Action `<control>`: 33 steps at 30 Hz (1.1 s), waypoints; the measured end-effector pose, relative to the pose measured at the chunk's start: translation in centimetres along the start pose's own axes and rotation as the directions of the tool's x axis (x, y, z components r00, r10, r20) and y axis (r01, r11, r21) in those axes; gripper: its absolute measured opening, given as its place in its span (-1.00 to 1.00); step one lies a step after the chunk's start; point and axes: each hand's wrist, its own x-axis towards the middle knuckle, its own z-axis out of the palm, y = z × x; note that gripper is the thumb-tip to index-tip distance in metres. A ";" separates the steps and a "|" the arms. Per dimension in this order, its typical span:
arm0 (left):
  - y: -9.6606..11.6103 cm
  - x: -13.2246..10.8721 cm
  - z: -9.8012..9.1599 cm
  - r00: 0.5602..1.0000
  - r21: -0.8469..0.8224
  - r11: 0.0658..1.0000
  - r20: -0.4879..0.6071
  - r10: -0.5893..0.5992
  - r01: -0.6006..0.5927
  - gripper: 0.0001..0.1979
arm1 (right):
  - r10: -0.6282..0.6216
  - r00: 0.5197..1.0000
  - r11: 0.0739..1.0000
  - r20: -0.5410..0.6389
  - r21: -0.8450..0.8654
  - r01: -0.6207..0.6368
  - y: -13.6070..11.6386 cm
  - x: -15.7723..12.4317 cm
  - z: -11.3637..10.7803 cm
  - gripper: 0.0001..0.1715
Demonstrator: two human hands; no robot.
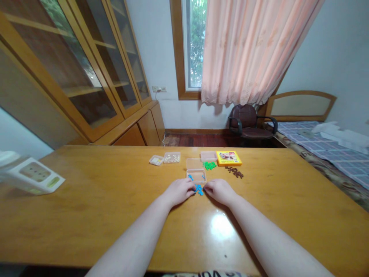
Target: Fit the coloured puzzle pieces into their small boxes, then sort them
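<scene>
Both my hands rest on a glossy wooden table [100,200], close together around a small heap of blue pieces [198,189]. My left hand [180,190] has its fingers curled at the left of the heap and touches the pieces. My right hand [219,190] is curled at the heap's right side. What either hand pinches is too small to make out. Just beyond the heap lies an open clear plastic box [196,171] with a few blue pieces inside.
Behind the box are green pieces [210,166], brown pieces [235,172], a yellow booklet [228,158], another clear box [208,155] and two small boxes with pale pieces [165,158]. A white package [31,176] sits far left. A chair [250,122] and bed [331,150] stand beyond.
</scene>
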 end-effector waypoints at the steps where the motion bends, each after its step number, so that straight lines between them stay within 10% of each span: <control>1: 0.0 0.1 0.1 1.000 -0.001 1.000 0.000 0.000 0.000 -0.86 | 0.002 1.000 1.000 -0.009 0.000 -0.002 0.1 0.0 0.1 -0.74; 16: -0.2 0.1 0.1 1.000 0.017 0.999 0.001 0.028 -0.028 -0.86 | -0.010 1.000 0.999 -0.008 -0.033 0.010 0.1 0.1 0.2 -0.72; 26: -0.7 1.1 0.3 0.900 -0.044 0.971 -0.369 -0.234 0.234 -0.80 | -0.003 1.000 0.999 -0.024 -0.039 0.002 -0.3 0.1 -0.1 -0.73; 33: 0.7 0.6 0.5 0.988 0.035 0.996 -0.134 0.083 -0.079 -0.81 | 0.007 1.000 1.000 -0.026 -0.026 -0.008 0.1 0.1 0.3 -0.73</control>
